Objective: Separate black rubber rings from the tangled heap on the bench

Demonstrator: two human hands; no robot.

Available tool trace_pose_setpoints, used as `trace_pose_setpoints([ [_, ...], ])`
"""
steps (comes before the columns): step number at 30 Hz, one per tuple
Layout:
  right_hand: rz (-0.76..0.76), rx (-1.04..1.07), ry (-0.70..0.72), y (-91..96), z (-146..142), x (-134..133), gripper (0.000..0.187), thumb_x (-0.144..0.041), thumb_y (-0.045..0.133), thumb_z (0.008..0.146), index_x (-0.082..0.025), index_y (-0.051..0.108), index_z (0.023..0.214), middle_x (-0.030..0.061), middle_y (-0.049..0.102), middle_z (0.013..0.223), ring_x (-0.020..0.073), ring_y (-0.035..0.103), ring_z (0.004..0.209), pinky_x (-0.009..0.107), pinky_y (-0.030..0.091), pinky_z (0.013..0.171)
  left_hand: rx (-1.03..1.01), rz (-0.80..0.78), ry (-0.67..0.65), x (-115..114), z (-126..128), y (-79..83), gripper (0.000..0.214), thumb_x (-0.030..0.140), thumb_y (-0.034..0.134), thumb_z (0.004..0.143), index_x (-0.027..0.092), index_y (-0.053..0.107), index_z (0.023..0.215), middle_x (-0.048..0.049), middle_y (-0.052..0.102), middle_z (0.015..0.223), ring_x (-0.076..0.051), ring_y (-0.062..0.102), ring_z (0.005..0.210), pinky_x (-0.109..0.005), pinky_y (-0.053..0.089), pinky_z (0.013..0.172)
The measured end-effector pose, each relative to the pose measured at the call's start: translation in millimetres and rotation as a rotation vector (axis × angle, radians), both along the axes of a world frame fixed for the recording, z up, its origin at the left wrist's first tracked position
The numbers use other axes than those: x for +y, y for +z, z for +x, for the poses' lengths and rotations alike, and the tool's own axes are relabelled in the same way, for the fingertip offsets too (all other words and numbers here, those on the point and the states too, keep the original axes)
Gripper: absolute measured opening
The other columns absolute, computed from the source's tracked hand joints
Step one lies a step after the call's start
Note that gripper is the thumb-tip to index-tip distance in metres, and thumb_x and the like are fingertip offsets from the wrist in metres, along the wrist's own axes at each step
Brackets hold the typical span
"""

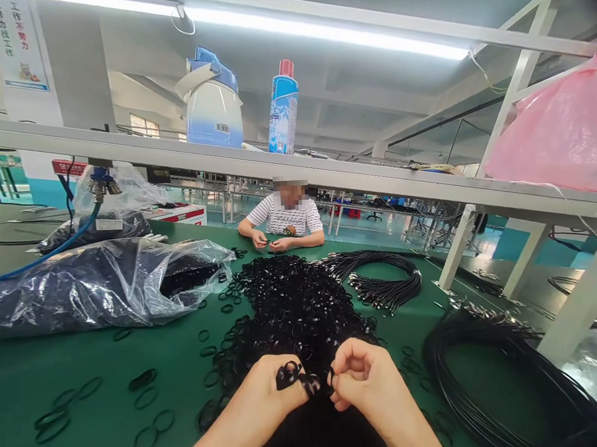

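Observation:
My left hand [270, 390] and my right hand [360, 374] meet low in the middle of the view, both closed in a pinch. Between them they hold a small bunch of black rubber rings [297, 378]. Just behind my hands lies a large heap of the same black rings [290, 300] on the green table [51, 376]. Loose single rings [145, 379] are scattered over the table to the left of my hands.
A clear plastic bag of dark parts [94, 284] lies at the left. Bundles of black cables lie at back [381, 276] and at right [491, 373]. Another person [287, 217] sits opposite, hands together. A shelf [296, 170] overhead carries a jug, a spray can and a pink bag [564, 129].

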State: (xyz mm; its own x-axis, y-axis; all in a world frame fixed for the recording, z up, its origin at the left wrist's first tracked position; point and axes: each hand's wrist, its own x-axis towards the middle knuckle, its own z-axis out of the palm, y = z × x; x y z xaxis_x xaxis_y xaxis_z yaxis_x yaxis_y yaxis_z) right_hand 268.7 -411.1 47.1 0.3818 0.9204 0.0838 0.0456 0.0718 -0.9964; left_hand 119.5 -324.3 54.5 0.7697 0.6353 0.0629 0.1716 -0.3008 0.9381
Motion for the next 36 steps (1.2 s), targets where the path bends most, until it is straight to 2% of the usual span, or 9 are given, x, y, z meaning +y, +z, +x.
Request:
trace_pose_setpoints([
  [3, -0.017, 0.028, -0.001, -4.5, 1, -2, 0.010, -0.009, 0.054, 0.058, -0.016, 0.052, 0.065, -0.0051, 0.058, 0.054, 0.0109, 0.060, 0.047, 0.021, 0.049, 0.047, 0.002, 0.011, -0.031, -3, 0, 0.9, 0.018, 0.030, 0.054, 0.079, 0.016, 0.058, 0.068, 0.0042, 0.048, 0.063, -0.012, 0.038, 0.063, -0.022, 0.029, 0.057],
  [6, -0.009, 0.067, 0.002, -11.3, 2, -3, 0.012, -0.007, 0.050, 0.055, -0.016, 0.053, 0.063, -0.0035, 0.061, 0.058, 0.0105, 0.060, 0.047, 0.020, 0.049, 0.046, -0.007, 0.013, -0.031, -7, 1, 1.0, 0.016, 0.023, 0.051, 0.078, 0.016, 0.065, 0.073, 0.0017, 0.061, 0.072, -0.015, 0.049, 0.071, -0.022, 0.035, 0.064],
  [11, -0.001, 0.055, -0.040, -16.7, 3, -5, 0.010, -0.010, 0.053, 0.061, -0.013, 0.062, 0.066, -0.0008, 0.061, 0.058, 0.0124, 0.061, 0.054, 0.024, 0.052, 0.053, -0.003, 0.025, 0.007, -9, 5, -2.4, 0.018, 0.026, 0.053, 0.078, 0.018, 0.069, 0.076, 0.0015, 0.065, 0.072, -0.016, 0.053, 0.070, -0.023, 0.037, 0.063],
  [15, -0.003, 0.085, -0.058, -16.7, 2, -6, 0.009, -0.016, 0.062, 0.063, -0.011, 0.066, 0.070, 0.0017, 0.064, 0.061, 0.0139, 0.062, 0.056, 0.027, 0.053, 0.058, -0.027, -0.007, 0.151, -5, 5, -3.9, 0.023, 0.022, 0.054, 0.076, 0.022, 0.071, 0.092, 0.0001, 0.071, 0.094, -0.021, 0.058, 0.091, -0.027, 0.039, 0.081],
  [17, -0.002, 0.099, -0.057, -16.9, 3, -6, 0.007, -0.015, 0.063, 0.063, -0.012, 0.064, 0.069, 0.0012, 0.064, 0.060, 0.0131, 0.061, 0.054, 0.026, 0.052, 0.058, -0.022, -0.001, 0.184, -4, 5, -3.1, 0.025, 0.019, 0.053, 0.075, 0.023, 0.071, 0.092, 0.0000, 0.070, 0.097, -0.021, 0.058, 0.092, -0.028, 0.039, 0.083],
  [23, -0.029, 0.027, -0.056, -15.9, 3, -8, 0.008, -0.014, 0.061, 0.063, -0.015, 0.058, 0.070, 0.0001, 0.063, 0.057, 0.0161, 0.064, 0.057, 0.025, 0.049, 0.055, 0.023, -0.013, 0.053, -12, 10, 2.2, 0.015, 0.019, 0.056, 0.070, 0.017, 0.071, 0.072, -0.0006, 0.069, 0.070, -0.017, 0.056, 0.069, -0.023, 0.039, 0.063],
  [27, -0.039, -0.239, -0.118, -11.6, -3, -13, 0.005, -0.016, 0.059, 0.066, -0.019, 0.055, 0.067, 0.0004, 0.064, 0.063, 0.0167, 0.063, 0.060, 0.024, 0.048, 0.056, 0.058, -0.004, 0.112, -18, 13, 4.0, 0.013, 0.017, 0.054, 0.065, 0.016, 0.068, 0.065, 0.0019, 0.060, 0.060, -0.014, 0.049, 0.061, -0.022, 0.037, 0.059],
  [31, -0.011, -0.524, -0.218, -8.8, -16, -18, 0.010, -0.014, 0.054, 0.068, -0.022, 0.052, 0.063, -0.0025, 0.063, 0.058, 0.0149, 0.062, 0.055, 0.022, 0.047, 0.055, 0.079, -0.005, 0.141, -19, 15, 0.9, 0.014, 0.013, 0.047, 0.061, 0.015, 0.061, 0.062, 0.0053, 0.047, 0.054, -0.010, 0.037, 0.055, -0.021, 0.030, 0.053],
  [36, -0.046, -0.718, -0.331, -9.6, -21, -19, 0.017, -0.010, 0.054, 0.065, -0.024, 0.045, 0.060, -0.0056, 0.058, 0.053, 0.0137, 0.058, 0.050, 0.022, 0.042, 0.051, 0.067, 0.010, 0.148, -19, 15, -1.1, 0.006, 0.013, 0.045, 0.059, 0.017, 0.049, 0.056, 0.0064, 0.037, 0.054, -0.010, 0.031, 0.055, -0.021, 0.026, 0.050],
])
